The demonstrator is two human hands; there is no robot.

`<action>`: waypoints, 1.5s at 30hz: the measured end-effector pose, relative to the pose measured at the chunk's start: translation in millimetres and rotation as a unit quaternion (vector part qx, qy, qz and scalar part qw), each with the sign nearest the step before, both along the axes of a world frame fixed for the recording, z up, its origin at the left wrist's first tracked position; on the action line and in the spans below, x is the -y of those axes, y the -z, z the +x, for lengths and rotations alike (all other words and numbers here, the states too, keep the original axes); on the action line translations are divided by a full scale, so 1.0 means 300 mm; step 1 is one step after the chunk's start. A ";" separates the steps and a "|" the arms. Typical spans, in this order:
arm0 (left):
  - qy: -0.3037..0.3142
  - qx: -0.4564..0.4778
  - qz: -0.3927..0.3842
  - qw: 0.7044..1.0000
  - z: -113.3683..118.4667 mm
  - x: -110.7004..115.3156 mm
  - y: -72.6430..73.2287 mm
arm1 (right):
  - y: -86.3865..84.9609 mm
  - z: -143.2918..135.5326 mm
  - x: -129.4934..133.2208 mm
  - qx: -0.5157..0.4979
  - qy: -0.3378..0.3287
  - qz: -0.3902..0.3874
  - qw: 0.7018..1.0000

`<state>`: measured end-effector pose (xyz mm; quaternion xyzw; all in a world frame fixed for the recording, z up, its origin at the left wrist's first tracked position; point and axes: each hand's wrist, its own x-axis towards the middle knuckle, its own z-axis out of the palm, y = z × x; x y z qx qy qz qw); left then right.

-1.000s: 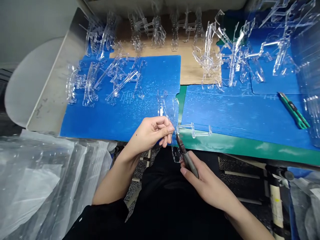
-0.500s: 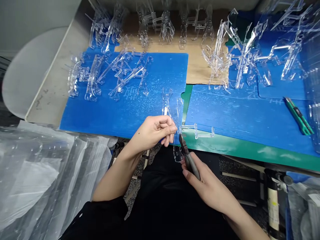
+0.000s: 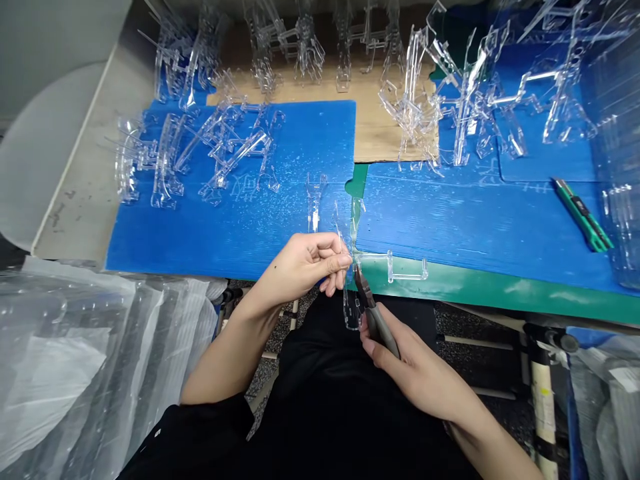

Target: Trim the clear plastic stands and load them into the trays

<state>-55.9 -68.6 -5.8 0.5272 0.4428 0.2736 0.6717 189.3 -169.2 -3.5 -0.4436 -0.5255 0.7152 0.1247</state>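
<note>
My left hand is closed, its thumb and fingers pinching a clear plastic part whose long body runs up and down near the table's front edge. From that part a thin cranked clear runner sticks out to the right. My right hand is wrapped round the grey handles of a pair of cutting pliers. The jaws point up and touch or nearly touch the part just right of my left fingertips; whether they are closed on it I cannot tell. Another clear piece lies just beyond my left hand.
Clear plastic mouldings lie in heaps on the blue sheet, with more at the back right. A green utility knife rests at the right. Brown cardboard lies behind. Clear plastic bags fill the lower left.
The view has shifted slightly, so the table's contents sit further left. Both hands keep their grips, and the pliers' jaws stay close to the clear part.
</note>
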 end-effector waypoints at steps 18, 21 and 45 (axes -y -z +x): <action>0.048 -0.329 0.099 0.938 0.216 -0.260 0.010 | 0.127 0.080 -0.010 -0.278 0.258 -0.208 0.901; 0.015 -0.436 0.228 0.870 0.226 -0.235 -0.040 | 0.132 0.128 0.040 -0.290 0.270 -0.203 0.895; -0.440 -0.462 0.515 0.572 -0.377 -0.200 -0.551 | 0.102 0.348 -0.101 0.315 0.233 0.262 0.882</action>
